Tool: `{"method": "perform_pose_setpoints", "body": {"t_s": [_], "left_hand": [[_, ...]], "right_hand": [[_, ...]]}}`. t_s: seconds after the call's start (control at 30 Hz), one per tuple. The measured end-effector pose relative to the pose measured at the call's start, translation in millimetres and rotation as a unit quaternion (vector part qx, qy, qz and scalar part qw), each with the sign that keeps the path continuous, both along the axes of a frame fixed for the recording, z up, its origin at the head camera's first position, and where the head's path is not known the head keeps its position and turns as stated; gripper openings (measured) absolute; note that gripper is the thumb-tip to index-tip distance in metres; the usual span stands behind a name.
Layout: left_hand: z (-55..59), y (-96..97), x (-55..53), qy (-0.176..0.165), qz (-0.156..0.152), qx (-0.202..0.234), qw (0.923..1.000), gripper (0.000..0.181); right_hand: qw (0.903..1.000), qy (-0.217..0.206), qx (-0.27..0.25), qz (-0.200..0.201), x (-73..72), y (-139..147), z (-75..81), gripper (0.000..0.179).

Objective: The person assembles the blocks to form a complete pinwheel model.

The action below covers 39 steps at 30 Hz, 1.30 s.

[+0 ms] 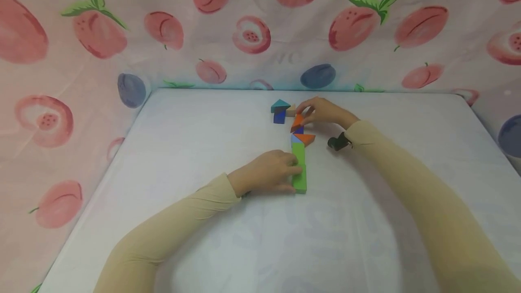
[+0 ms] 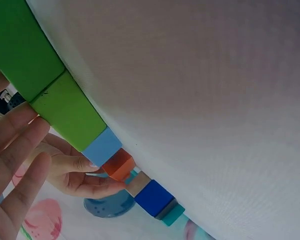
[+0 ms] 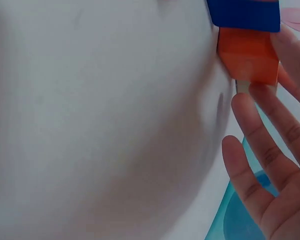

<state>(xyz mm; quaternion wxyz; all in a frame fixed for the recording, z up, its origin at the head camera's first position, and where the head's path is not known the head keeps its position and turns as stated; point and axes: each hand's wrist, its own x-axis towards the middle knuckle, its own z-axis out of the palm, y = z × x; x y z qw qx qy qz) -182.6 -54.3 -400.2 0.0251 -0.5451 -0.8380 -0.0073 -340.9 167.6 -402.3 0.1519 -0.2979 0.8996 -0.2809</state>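
Observation:
A row of wooden blocks runs away from me on the white table. My left hand lies beside the two green blocks, fingers nearly straight and fingertips at their side. Beyond them are a light blue block and an orange triangular block that juts right. Farther along, my right hand pinches another orange triangular block between thumb and fingertip, its other fingers spread. A dark blue block adjoins that orange one.
At the far end stand a teal triangular block, a blue block and a tan block. A black device sits by the right wrist. Fruit-print cloth hangs behind the white table.

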Motion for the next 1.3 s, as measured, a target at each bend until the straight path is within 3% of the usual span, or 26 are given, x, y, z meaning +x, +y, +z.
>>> {"method": "perform_pose_setpoints", "body": {"t_s": [0.13, 0.73, 1.3], "left_hand": [[0.4, 0.0, 0.3, 0.001, 0.0, 0.002, 1.0, 0.043], [1.9, 1.1, 1.0, 0.0, -0.002, 0.007, 1.0, 0.042], [3.5, 1.3, 1.4, 0.009, 0.0, -0.002, 1.0, 0.043]], "right_hand": [[0.9999, 0.005, -0.01, 0.008, 2.9, -2.7, 1.8, 0.035], [0.9963, -0.072, -0.031, 0.036, 5.2, -9.5, 2.5, 0.026], [0.9959, -0.078, -0.019, 0.042, 4.2, -8.8, 3.4, 0.026]]}}
